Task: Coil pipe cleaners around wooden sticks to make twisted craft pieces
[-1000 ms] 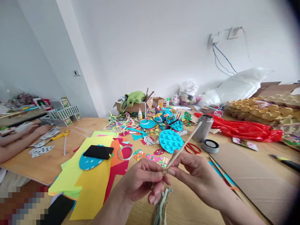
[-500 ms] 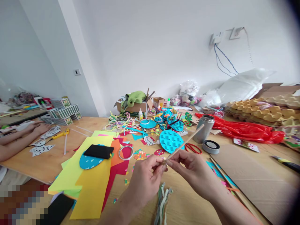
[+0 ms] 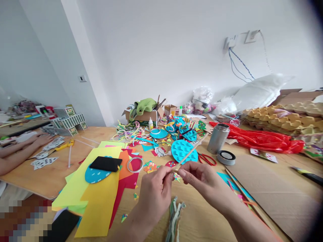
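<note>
A thin, light-tan stick-like piece (image 3: 193,148) slants up and to the right from between my hands. My left hand (image 3: 157,188) is closed in a pinch at its lower end. From the other side, my right hand (image 3: 202,179) presses thumb and forefinger on that same end, where a small tan bit shows between the fingertips. Whether it is wood or rolled paper I cannot tell. Below the hands lies a bundle of grey, green and white yarn strands (image 3: 175,218). Beyond them sit a blue dimpled disc (image 3: 184,151) and red-handled scissors (image 3: 207,159).
Yellow paper sheets (image 3: 97,208) lie left, under a black phone (image 3: 105,163). A silver flask (image 3: 218,137), a tape roll (image 3: 135,164) and a cardboard sheet (image 3: 272,195) surround the work spot. Another person's arms (image 3: 22,153) rest at far left by playing cards (image 3: 44,162).
The tan piece has tipped lower and shifted slightly left at its far end. Both hands stay together on its lower end, with the fingers slightly repositioned.
</note>
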Available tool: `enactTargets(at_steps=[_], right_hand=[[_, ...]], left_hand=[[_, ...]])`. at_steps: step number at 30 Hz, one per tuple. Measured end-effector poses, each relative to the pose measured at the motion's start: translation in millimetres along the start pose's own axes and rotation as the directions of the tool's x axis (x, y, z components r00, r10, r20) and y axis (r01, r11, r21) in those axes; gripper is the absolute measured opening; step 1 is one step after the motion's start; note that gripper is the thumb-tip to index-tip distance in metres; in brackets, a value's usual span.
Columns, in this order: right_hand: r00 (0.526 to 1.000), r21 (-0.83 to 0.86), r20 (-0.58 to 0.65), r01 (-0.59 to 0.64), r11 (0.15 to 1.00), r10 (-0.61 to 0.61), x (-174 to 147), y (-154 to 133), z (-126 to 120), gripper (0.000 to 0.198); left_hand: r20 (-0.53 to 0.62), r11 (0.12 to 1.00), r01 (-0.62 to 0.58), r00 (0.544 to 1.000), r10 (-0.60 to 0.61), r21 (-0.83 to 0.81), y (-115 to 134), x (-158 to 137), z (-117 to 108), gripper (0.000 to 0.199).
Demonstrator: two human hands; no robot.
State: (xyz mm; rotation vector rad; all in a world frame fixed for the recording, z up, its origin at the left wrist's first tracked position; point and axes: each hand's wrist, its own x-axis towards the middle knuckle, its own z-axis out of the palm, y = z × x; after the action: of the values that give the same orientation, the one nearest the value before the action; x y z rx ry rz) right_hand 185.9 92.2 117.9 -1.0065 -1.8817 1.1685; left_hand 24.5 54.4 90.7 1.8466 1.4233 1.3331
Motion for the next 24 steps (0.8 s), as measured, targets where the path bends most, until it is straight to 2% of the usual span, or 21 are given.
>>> enactTargets(at_steps=[3,6,9,12,15,18,21,24], right_hand=[[0.999,0.004,-0.036,0.022,1.000,-0.022,-1,4,4,0.029],[0.996,-0.024,-0.058,0.062,0.998,-0.063,-2,3,5,0.025],[0.990,-0.080,-0.085,0.106,0.991,-0.113,-5,-1,5,0.022],[0.981,-0.141,-0.104,0.149,0.979,-0.164,-7,-6,5,0.019],[0.971,-0.186,-0.111,0.187,0.965,-0.210,-9,-9,4,0.019],[0.962,-0.186,-0.113,0.224,0.957,-0.247,-9,-10,5,0.020],[0.961,-0.172,-0.120,0.226,0.959,-0.248,-8,-10,6,0.020],[0.973,-0.104,-0.098,0.199,0.974,-0.209,-7,-8,6,0.022]], left_hand=[[0.037,0.998,0.057,0.998,-0.056,-0.034,5,1,-1,0.020],[0.145,0.943,0.200,0.975,-0.166,-0.267,10,4,-4,0.019],[0.311,0.753,0.371,0.922,-0.230,-0.544,11,8,-7,0.018],[0.427,0.556,0.481,0.873,-0.235,-0.678,9,11,-8,0.017],[0.500,0.434,0.534,0.842,-0.202,-0.726,6,12,-10,0.016],[0.581,0.348,0.594,0.799,-0.153,-0.725,3,13,-12,0.016],[0.645,0.291,0.644,0.756,-0.108,-0.707,-1,13,-13,0.016],[0.672,0.279,0.666,0.735,-0.088,-0.692,-3,13,-14,0.016]])
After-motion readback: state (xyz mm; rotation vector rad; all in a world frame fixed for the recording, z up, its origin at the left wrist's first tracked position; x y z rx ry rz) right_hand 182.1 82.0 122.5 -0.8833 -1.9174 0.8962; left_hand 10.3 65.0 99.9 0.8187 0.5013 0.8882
